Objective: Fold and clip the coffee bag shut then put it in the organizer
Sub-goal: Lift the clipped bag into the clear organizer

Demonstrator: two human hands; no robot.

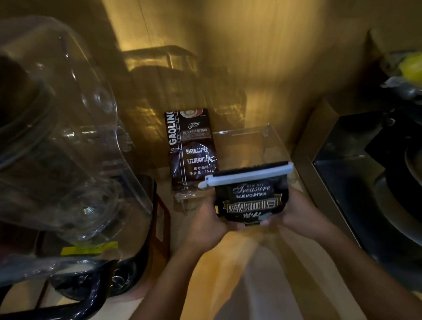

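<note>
A black "Treasure Blue Mountain" coffee bag (250, 202) is held upright between both hands. A white clip (249, 174) runs across its folded top and closes it. My left hand (209, 222) grips the bag's left lower side and my right hand (299, 212) grips its right lower side. The bag hangs at the near edge of a clear plastic organizer (266, 135), partly over its open compartment. A second dark coffee bag, marked "Gaoling Baked Coffee" (192, 149), stands in the organizer's left part.
A large clear blender jar (53, 130) on a black base (81, 287) fills the left. A black stove with a pan (400, 190) sits on the right. A wire rack (165, 62) stands against the back wall. A yellow object (416, 66) lies at far right.
</note>
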